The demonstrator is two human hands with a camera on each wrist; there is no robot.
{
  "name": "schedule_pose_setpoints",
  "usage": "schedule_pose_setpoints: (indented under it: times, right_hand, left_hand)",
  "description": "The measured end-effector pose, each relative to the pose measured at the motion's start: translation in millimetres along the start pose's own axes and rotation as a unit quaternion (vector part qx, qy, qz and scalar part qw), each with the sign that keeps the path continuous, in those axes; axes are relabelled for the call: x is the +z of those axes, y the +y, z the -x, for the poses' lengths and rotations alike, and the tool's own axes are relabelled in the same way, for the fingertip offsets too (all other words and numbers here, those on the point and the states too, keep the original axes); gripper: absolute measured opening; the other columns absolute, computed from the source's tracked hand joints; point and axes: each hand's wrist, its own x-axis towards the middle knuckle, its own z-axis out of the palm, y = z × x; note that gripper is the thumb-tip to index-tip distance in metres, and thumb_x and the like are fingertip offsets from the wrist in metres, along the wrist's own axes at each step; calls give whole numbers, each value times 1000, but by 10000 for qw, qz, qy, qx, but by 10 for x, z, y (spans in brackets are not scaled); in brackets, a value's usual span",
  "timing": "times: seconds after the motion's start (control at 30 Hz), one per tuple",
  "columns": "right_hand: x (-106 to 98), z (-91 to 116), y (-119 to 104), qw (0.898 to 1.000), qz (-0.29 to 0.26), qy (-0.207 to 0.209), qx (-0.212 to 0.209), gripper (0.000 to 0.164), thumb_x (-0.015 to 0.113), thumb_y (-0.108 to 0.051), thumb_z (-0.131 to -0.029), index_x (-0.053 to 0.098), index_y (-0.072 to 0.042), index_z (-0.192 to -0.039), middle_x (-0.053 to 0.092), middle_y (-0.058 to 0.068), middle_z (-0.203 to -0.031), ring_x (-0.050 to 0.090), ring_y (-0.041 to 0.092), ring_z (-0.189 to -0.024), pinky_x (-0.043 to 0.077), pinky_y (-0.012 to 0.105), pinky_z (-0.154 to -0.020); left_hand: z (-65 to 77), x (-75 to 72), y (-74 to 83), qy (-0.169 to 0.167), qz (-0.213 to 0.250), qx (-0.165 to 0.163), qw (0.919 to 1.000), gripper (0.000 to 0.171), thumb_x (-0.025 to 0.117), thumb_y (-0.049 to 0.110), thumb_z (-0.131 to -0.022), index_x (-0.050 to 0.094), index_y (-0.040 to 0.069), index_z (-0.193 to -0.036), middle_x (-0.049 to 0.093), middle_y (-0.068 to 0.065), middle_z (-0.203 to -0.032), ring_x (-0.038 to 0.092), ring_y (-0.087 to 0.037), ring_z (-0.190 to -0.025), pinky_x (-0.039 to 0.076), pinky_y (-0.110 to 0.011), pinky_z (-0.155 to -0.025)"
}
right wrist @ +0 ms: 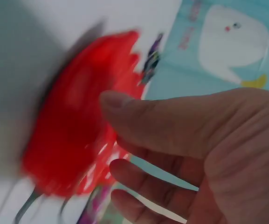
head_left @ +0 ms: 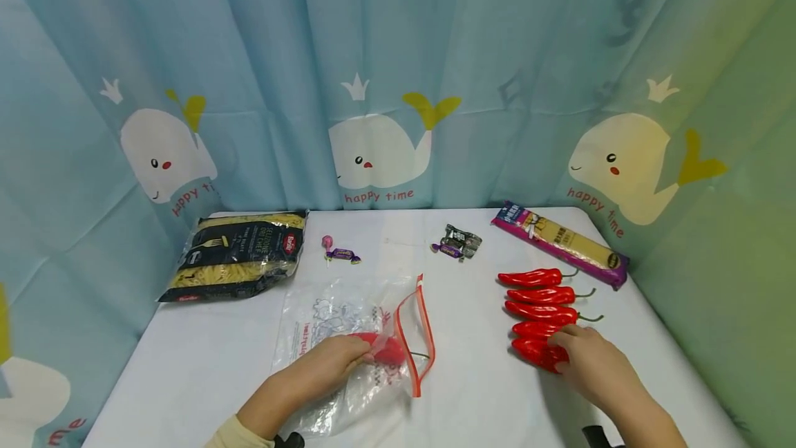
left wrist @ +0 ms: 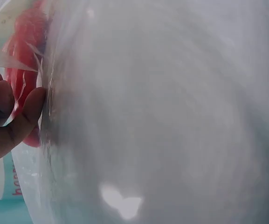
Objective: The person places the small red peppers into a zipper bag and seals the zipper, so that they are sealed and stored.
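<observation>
My left hand [head_left: 338, 359] holds the clear zip bag [head_left: 336, 403] with its red-edged mouth gaping to the right. Inside the bag, seen through the plastic, lies a red chili pepper [head_left: 390, 351], its stem near the mouth. In the left wrist view, the thumb and curled fingers are beside the red peppers [left wrist: 24, 60] behind the film. My right hand [head_left: 591, 361] grips the nearest red chili pepper [head_left: 535, 352] of a row on the right, the thumb [right wrist: 134, 109] against its side. The fingertips behind that pepper are partly hidden.
Several other chili peppers [head_left: 541, 296] lie in the row. Behind them is a purple noodle pack [head_left: 562, 237]. A black pasta bag [head_left: 239, 254] lies at the back left. A pink lollipop [head_left: 327, 242] and wrapped candies [head_left: 459, 242] lie along the back. Curtains enclose the white table [head_left: 472, 393].
</observation>
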Motion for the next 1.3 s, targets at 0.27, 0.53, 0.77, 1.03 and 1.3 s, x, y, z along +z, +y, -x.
schedule_pose_setpoints:
  times: [0.27,0.53,0.77,1.03,1.3]
  right_hand:
    - [185,60,269,9980,109,-568,273,47,89,-7,-71,71,-2,-114,68,22,-108,63,46,-97,54,60,-76]
    - [177,32,175,9995,-233,-211,-51,54,92,-18,-69,71,-4,-116,67,19,-112,62,44,-103,54,61,-77]
    - [26,-177,-307,9940,-834,134,-701,57,91,-20,-73,69,-8,-124,65,15,-123,60,39,-114,52,57,-88]
    - [95,-576,-909,9825,-1130,4,-1483,45,89,-15,-76,71,-13,-117,69,1,-112,64,23,-105,55,46,-90]
    - [361,-777,-1145,9595,-1550,174,-2347,44,83,-14,-83,71,-10,-125,61,7,-113,63,21,-96,56,37,-82]
  left_hand:
    - [61,-17,-19,14,44,-149,9999,32,45,37,-107,56,19,-82,53,11,-80,52,-4,-78,48,-31,-77]
    - [55,-29,-24,56,67,-84,9999,30,47,35,-106,58,19,-83,55,10,-81,51,-4,-78,48,-31,-78]
    - [35,-31,-33,132,-24,-35,9999,32,48,34,-106,56,19,-80,51,13,-77,51,-4,-74,47,-30,-75]
    - [11,-9,-30,50,10,13,10000,31,49,33,-106,56,17,-80,51,11,-77,49,-4,-74,46,-28,-73]
    - [-17,-1,-32,39,56,44,10000,27,49,35,-105,64,21,-88,62,11,-86,59,-2,-84,50,-30,-81]
